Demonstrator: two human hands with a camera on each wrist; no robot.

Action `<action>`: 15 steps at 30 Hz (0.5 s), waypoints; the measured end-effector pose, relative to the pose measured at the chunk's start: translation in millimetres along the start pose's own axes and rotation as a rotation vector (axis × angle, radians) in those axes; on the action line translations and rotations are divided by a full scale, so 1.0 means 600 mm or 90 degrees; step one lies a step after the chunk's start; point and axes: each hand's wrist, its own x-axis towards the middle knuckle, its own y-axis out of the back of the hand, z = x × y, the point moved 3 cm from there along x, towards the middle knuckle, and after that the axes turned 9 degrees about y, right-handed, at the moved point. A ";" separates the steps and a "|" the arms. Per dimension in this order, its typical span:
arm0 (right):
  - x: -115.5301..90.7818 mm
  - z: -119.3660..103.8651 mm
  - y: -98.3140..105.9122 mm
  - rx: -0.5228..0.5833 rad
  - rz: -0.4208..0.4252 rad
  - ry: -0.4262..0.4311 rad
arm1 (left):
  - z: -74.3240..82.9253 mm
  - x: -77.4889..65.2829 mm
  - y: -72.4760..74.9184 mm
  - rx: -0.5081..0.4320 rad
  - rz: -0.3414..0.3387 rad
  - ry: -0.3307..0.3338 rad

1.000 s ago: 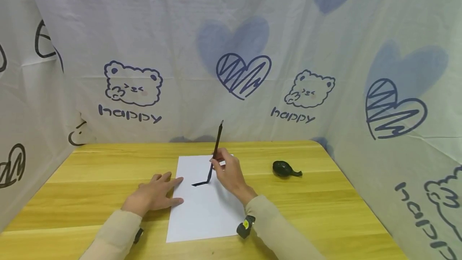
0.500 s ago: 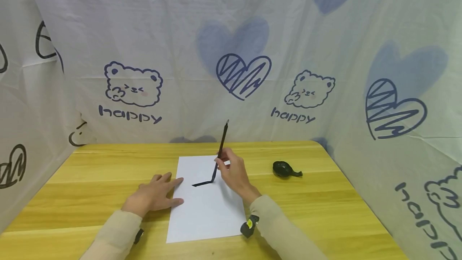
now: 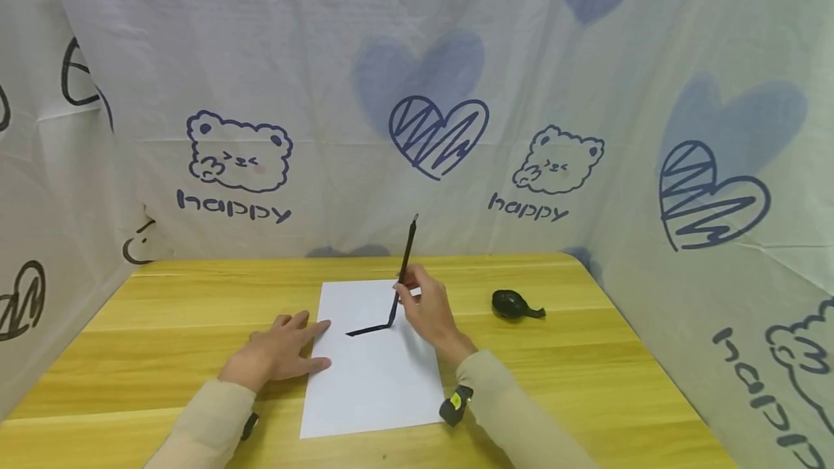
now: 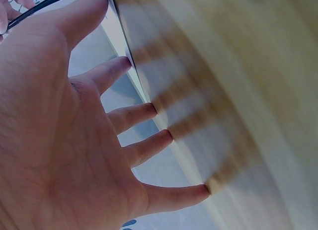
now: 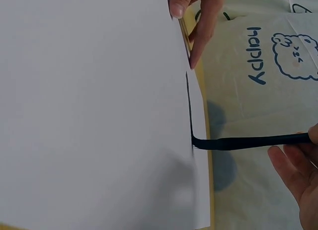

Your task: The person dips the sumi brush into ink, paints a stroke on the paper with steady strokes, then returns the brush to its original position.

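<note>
My right hand (image 3: 426, 306) pinches a dark writing brush (image 3: 407, 252) by its handle, which leans slightly to the right at the top. The bent bristle tip meets the white sheet of paper (image 3: 371, 389) at the right end of a black ink stroke (image 3: 368, 331). In the right wrist view the brush (image 5: 248, 141) shows its bristles curved against the paper. My left hand (image 3: 276, 353) lies with fingers spread at the paper's left edge; thumb and index finger rest on the sheet. The left wrist view shows the left hand's (image 4: 74, 135) fingertips touching down along that edge.
A black ladle-shaped dish (image 3: 511, 305) with a short handle sits on the wooden table (image 3: 560, 382), right of the paper. Behind the table hangs a white curtain (image 3: 339, 187) printed with hearts and bears; it also runs along both sides.
My right hand has moved to the right with the brush, and the ink stroke has grown longer to the right, rising slightly. The left hand has stayed in place.
</note>
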 end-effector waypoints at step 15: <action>0.001 0.008 0.016 -0.014 0.002 -0.006 | -0.001 0.001 0.000 0.000 -0.002 0.000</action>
